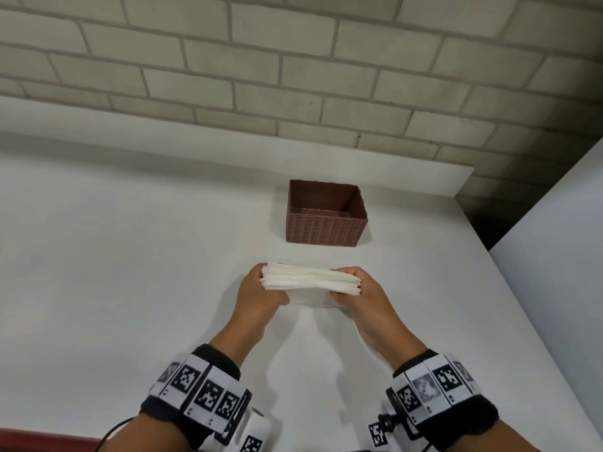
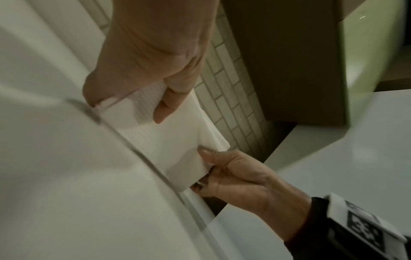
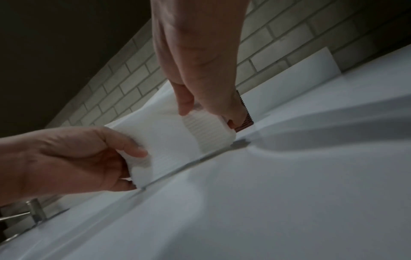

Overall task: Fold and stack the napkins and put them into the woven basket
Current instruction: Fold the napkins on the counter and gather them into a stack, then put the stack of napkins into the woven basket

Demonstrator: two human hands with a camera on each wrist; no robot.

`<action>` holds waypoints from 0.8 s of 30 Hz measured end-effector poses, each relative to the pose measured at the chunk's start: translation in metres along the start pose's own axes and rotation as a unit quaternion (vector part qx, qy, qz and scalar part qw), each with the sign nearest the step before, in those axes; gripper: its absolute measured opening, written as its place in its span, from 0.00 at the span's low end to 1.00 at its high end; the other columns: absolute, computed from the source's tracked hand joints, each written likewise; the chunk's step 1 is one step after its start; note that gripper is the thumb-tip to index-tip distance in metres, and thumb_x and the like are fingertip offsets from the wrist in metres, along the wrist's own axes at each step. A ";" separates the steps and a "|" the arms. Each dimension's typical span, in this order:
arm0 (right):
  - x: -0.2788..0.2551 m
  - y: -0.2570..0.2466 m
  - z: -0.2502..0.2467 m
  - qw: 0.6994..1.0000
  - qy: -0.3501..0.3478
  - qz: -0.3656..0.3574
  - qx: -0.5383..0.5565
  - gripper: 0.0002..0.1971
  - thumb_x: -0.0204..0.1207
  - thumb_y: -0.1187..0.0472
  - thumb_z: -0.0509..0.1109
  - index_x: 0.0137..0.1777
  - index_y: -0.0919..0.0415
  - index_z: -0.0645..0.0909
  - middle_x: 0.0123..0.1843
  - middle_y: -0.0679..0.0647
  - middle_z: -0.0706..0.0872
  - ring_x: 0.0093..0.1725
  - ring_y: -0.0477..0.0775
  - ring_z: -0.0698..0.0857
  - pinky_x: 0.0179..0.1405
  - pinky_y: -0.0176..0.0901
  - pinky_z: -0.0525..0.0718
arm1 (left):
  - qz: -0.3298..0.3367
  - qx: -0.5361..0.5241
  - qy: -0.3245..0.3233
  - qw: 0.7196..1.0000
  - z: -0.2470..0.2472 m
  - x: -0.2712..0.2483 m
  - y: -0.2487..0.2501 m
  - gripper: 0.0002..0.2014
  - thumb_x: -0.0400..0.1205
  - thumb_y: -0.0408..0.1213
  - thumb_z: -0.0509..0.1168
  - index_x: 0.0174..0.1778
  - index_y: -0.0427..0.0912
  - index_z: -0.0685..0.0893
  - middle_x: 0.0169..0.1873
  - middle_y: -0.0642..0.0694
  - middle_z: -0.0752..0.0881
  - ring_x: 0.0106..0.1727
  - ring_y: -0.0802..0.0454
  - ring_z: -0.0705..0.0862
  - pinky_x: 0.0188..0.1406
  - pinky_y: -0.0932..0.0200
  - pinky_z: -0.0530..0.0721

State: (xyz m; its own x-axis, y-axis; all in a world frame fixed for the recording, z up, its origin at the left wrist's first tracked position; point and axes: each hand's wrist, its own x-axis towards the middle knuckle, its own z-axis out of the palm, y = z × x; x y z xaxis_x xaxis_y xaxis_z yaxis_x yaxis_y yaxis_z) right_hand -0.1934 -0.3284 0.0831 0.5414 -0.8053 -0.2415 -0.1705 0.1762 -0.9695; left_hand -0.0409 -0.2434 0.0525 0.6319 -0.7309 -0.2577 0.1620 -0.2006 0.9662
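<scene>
1. One stack of white napkins sits between my two hands, folded, its layered edges toward me; its lower edge looks close to the table, though I cannot tell whether it touches.
2. My left hand grips the stack's left end, thumb on the near face and fingers curled around behind. From the left wrist view, that thumb presses flat on the embossed paper.
3. My right hand grips the right end the same way; in the right wrist view my fingers wrap the stack's corner, thumb pointing down onto it.
4. The woven basket stands on the table just beyond the stack, apart from it, brown, upright and rectangular, its open top facing up.
5. Both wrists carry black bands with square black-and-white markers.
6. The white table runs back to a pale brick wall, and a white panel rises at the right edge.
</scene>
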 end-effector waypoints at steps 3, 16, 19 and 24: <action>0.006 0.011 0.000 0.999 0.000 0.020 0.034 0.28 0.69 0.82 0.69 0.62 0.55 0.70 0.53 0.51 0.81 0.51 0.48 0.81 0.51 0.42 0.83 | 0.020 0.036 -0.025 0.999 0.005 0.004 -0.009 0.21 0.65 0.19 0.67 0.54 0.32 0.80 0.41 0.45 0.84 0.42 0.51 0.82 0.29 0.70 0.78; -0.002 -0.039 -0.014 0.995 -0.045 -0.031 -0.081 0.17 0.71 0.61 0.76 0.60 0.54 0.82 0.55 0.51 0.90 0.52 0.49 0.89 0.46 0.39 0.89 | 0.052 0.034 -0.006 0.998 -0.014 -0.022 0.048 0.14 0.77 0.34 0.71 0.58 0.45 0.80 0.47 0.51 0.86 0.48 0.55 0.84 0.38 0.68 0.77; -0.006 -0.071 -0.016 0.993 -0.107 -0.035 0.040 0.17 0.71 0.67 0.74 0.59 0.54 0.81 0.59 0.53 0.89 0.58 0.52 0.88 0.57 0.46 0.88 | -0.024 -0.094 -0.050 0.994 -0.023 -0.021 0.081 0.12 0.78 0.41 0.70 0.55 0.44 0.81 0.50 0.50 0.87 0.55 0.53 0.84 0.54 0.59 0.77; -0.011 -0.091 0.007 0.974 -0.090 -0.117 0.173 0.22 0.72 0.73 0.71 0.66 0.60 0.78 0.58 0.54 0.89 0.57 0.53 0.89 0.52 0.41 0.89 | -0.075 -0.462 -0.135 0.873 -0.003 -0.024 0.102 0.19 0.74 0.41 0.69 0.60 0.41 0.84 0.59 0.41 0.88 0.63 0.42 0.84 0.69 0.46 0.79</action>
State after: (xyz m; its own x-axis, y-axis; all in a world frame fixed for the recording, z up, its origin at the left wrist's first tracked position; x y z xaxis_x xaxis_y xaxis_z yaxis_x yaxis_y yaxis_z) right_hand -0.1777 -0.3317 0.1736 0.6735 -0.7390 0.0147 0.2452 0.2046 -0.9476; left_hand -0.0377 -0.2444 0.1573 0.3688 -0.8941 -0.2540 0.8489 0.2127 0.4839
